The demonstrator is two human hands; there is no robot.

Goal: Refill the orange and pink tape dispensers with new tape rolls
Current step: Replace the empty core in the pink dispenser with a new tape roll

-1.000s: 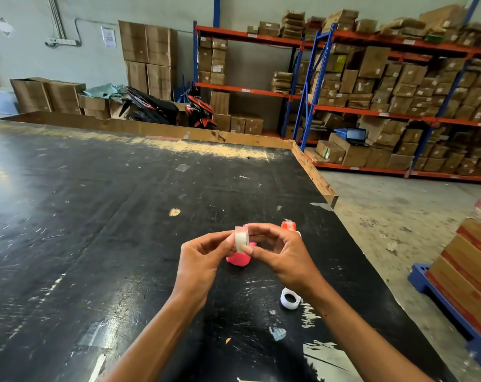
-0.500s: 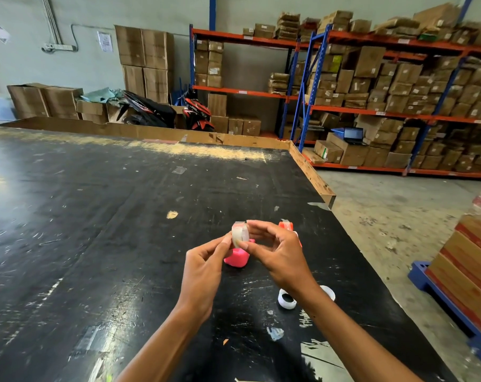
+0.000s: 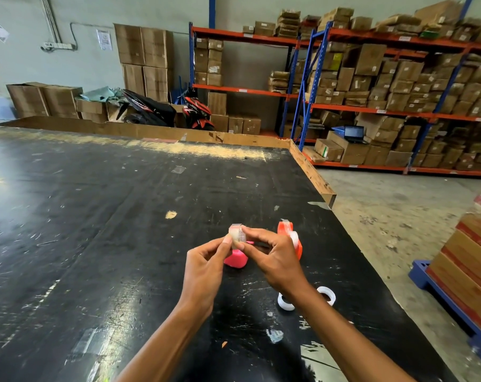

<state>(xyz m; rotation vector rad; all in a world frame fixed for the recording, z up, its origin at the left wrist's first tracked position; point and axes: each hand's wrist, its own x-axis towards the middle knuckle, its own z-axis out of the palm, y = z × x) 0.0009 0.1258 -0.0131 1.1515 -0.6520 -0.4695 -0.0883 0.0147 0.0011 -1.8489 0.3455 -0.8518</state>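
From the head camera, both hands meet above the black tabletop (image 3: 101, 216) and share one small roll of clear tape (image 3: 236, 235). The left hand (image 3: 206, 267) pinches the roll's left side with its thumb and fingertips, the other fingers curled under. The right hand (image 3: 275, 261) pinches the roll from the right, forefinger over the top and thumb on the near face. Directly below the roll, between the two hands, the pink tape dispenser (image 3: 235, 260) lies on the tabletop, partly hidden by the fingers. Just beyond the right hand's knuckles stands the orange tape dispenser (image 3: 287, 230), upright, with clear tape showing at its near side. Nearer than the right hand, one on either side of that wrist, two white rings (image 3: 284, 303) lie flat on the tabletop; whether they are full rolls or bare cores cannot be told.
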